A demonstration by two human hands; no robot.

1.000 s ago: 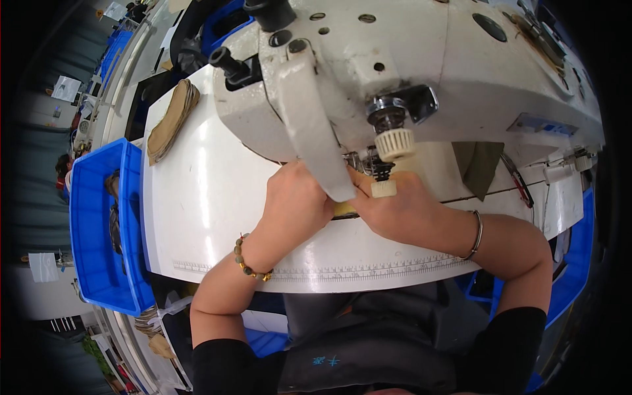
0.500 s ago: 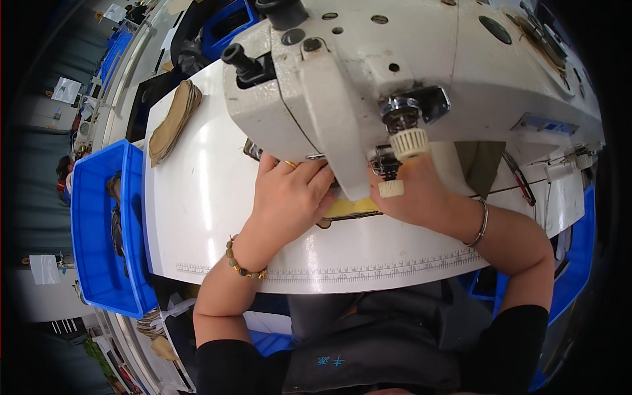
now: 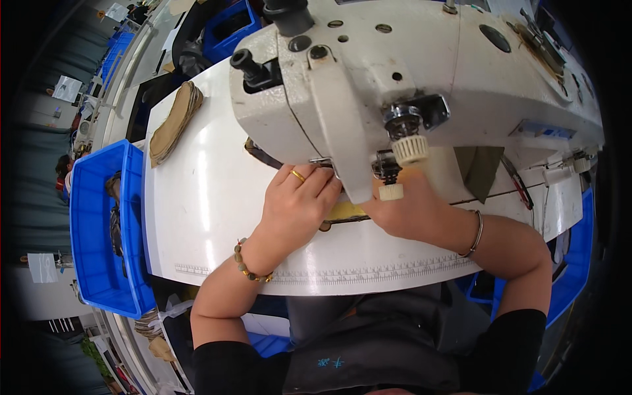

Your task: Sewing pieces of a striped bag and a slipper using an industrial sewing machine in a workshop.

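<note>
My left hand [image 3: 296, 204], with a gold ring, has its fingers curled over a yellow and dark layered piece [image 3: 345, 212] under the white sewing machine [image 3: 421, 59]. Its fingertips are beside the presser area, which is mostly hidden by the machine head. My right hand [image 3: 408, 207] is at the piece's right part, its fingers largely hidden behind the tension knobs [image 3: 411, 148]. The piece's dark edge also shows left of the needle area.
A stack of tan pieces [image 3: 172, 125] lies on the white table [image 3: 197, 191]. Blue bins [image 3: 105, 276] stand at left and right. An olive fabric piece [image 3: 477, 171] and a red-handled tool [image 3: 517, 181] lie right of the hands. People appear at far left.
More of the yellow piece and its dark edges now shows. My left hand's fingers shifted leftward, then back right, with the ring coming into sight. The machine appears further right in the picture.
</note>
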